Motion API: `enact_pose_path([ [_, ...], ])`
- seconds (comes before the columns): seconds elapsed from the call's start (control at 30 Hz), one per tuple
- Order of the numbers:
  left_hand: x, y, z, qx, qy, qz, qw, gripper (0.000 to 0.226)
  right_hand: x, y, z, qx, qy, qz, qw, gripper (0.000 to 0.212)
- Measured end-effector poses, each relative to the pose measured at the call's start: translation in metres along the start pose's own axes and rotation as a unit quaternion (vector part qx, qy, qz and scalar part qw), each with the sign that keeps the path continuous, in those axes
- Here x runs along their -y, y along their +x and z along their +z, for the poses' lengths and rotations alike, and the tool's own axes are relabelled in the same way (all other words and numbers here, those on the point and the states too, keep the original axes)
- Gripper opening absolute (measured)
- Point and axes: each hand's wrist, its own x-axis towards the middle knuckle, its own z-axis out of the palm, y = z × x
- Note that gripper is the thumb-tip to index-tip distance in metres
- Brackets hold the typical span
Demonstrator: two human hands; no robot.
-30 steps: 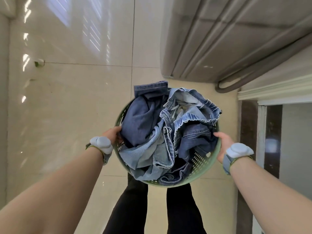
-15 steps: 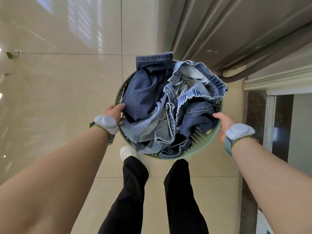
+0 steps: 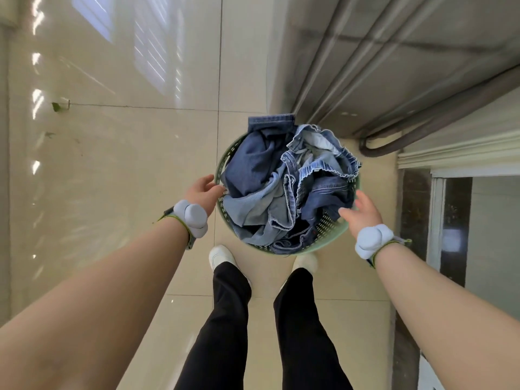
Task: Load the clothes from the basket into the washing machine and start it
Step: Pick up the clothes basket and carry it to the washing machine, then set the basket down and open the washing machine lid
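A: From the head camera, where's the basket (image 3: 333, 243)?

B: On the tiled floor (image 3: 126, 170) just ahead of the feet, at about twelve o'clock from the person, heaped with denim clothes (image 3: 284, 192).

A: And the hands?

B: Both open, gripping nothing. The left hand (image 3: 201, 192) sits at the rim's nine o'clock, fingertips about touching it. The right hand (image 3: 361, 212) is just off the rim near four o'clock.

A: Which is nearer the clothes?

B: About equal, I'd judge; the pile lies between them. The round basket has no long axis, so either can reach in.

A: The washing machine?

B: I cannot tell; a grey ribbed surface (image 3: 394, 60) lies at one o'clock, unclear what.
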Motion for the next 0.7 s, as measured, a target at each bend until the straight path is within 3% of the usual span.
enact_pose_path([
  [0.2,-0.050,-0.084,-0.024,0.004,0.043,0.080,0.996,0.048,0.061,-0.085,-0.014,0.052,-0.086,-0.096,0.990,0.074],
  [0.33,-0.073,-0.136,-0.038,-0.013,0.068,0.096,0.993,0.050,0.089,-0.131,-0.033,0.067,-0.083,-0.120,0.987,0.075],
  [0.7,-0.128,-0.276,-0.104,-0.095,-0.032,0.190,0.977,0.047,0.181,-0.244,-0.092,0.073,-0.075,-0.228,0.968,0.065],
])
